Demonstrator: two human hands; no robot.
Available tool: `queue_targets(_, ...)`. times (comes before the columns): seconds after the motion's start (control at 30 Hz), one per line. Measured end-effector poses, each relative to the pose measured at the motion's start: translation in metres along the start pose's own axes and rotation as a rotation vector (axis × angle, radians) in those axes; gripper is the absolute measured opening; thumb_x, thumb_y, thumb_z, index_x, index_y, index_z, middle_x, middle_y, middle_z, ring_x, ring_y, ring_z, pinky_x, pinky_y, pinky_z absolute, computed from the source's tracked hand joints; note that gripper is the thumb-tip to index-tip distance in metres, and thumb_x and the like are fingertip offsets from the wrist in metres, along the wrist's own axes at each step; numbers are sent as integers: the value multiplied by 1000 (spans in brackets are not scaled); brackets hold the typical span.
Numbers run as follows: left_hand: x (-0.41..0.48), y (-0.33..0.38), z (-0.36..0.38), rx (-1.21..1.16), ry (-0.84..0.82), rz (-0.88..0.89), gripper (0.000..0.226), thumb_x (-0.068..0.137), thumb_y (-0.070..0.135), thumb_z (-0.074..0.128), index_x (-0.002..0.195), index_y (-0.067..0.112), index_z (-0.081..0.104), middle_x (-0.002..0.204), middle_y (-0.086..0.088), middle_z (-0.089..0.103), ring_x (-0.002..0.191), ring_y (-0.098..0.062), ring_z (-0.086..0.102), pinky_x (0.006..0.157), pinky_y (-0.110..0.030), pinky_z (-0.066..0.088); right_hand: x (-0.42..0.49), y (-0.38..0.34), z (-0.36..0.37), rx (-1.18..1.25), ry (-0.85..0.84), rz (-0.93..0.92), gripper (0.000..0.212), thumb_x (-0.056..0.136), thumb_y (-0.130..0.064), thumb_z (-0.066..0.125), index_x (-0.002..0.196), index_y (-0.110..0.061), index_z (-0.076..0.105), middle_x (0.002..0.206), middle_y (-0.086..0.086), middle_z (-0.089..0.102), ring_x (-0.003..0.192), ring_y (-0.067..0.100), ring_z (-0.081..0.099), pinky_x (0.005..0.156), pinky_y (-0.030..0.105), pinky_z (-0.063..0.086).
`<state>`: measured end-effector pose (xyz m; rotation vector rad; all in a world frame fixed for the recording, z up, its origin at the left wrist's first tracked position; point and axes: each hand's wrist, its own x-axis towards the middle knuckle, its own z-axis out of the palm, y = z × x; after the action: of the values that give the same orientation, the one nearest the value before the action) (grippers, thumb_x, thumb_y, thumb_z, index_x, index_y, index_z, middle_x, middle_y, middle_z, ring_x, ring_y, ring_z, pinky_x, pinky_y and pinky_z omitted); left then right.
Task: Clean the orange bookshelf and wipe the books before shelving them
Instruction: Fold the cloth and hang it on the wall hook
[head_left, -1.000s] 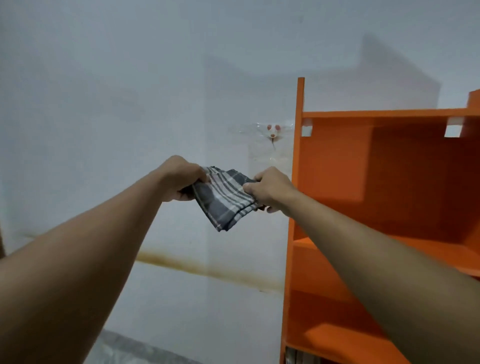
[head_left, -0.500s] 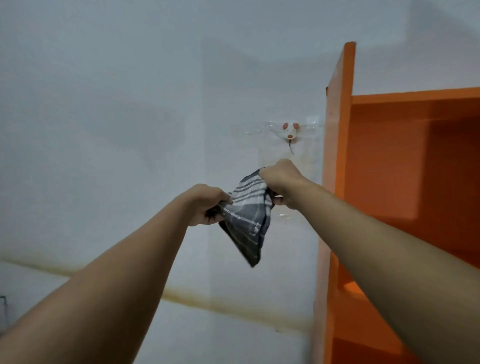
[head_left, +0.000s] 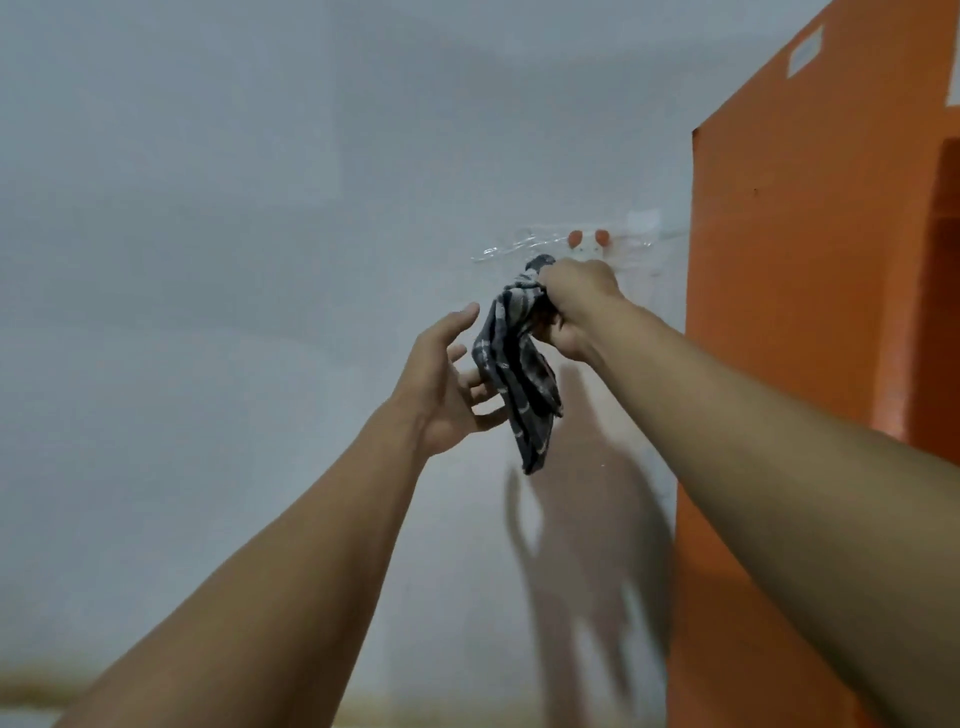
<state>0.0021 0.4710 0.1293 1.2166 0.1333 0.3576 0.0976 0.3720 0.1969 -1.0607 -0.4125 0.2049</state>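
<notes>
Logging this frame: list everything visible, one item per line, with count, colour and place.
cloth: one, dark grey with pale checks, hanging from the fist in front of the wall
bookshelf: one, orange, right edge, side panel towards the camera
label: one, white, high on the bookshelf side
wall hook: one, white with two orange-red ears, on the wall just above the fist
clear film: one patch, transparent, stuck to the wall around the hook
wall: one, pale grey-white, fills the background
stain: one, brown streak, low left on the wall
left hand: open, beside the cloth, contact unclear
right hand: grips the cloth's top, below the hook
</notes>
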Motion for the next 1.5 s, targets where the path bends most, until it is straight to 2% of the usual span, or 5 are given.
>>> queue_targets(0.33,55,-20,-6,386,22,257,5,85,-5,59,85,-5,64,74,-14,65,62,-24,62,54,-30,52,24,-26,10,-85,274,-221,9,87,4,49,94,-2,52,79,11,57,67,23,57,60,30,46)
queue_targets(0.9,116,66,33,1248,213,670,19,89,11,53,71,13,58,80,-14,63,83,-32,57,62,-27,35,17,-7,-61,-952,26,-248,53,69,-61,77,74,-8,69,73,0,62,67,15,59,68,29,51)
queue_targets(1.07,124,62,29,1336,58,618,23,87,20,68,64,15,63,68,-7,63,70,-23,57,50,-25,38,33,-6,-87,-1452,348,-381,15,81,-15,68,72,-5,75,79,5,75,69,22,69,63,37,59)
queue_targets(1.3,136,55,35,1315,85,619,26,86,20,66,60,16,61,65,-4,59,67,-21,55,51,-24,38,32,9,-69,-1228,84,-321,60,75,-65,63,46,-22,31,48,-7,41,51,23,50,60,33,38)
queue_targets(1.5,142,57,36,1283,61,590,18,82,22,70,74,6,72,72,-12,67,66,-21,57,59,-28,46,47,18,-77,-1304,117,-372,29,79,-51,71,74,-22,76,83,-6,71,84,21,66,78,36,55)
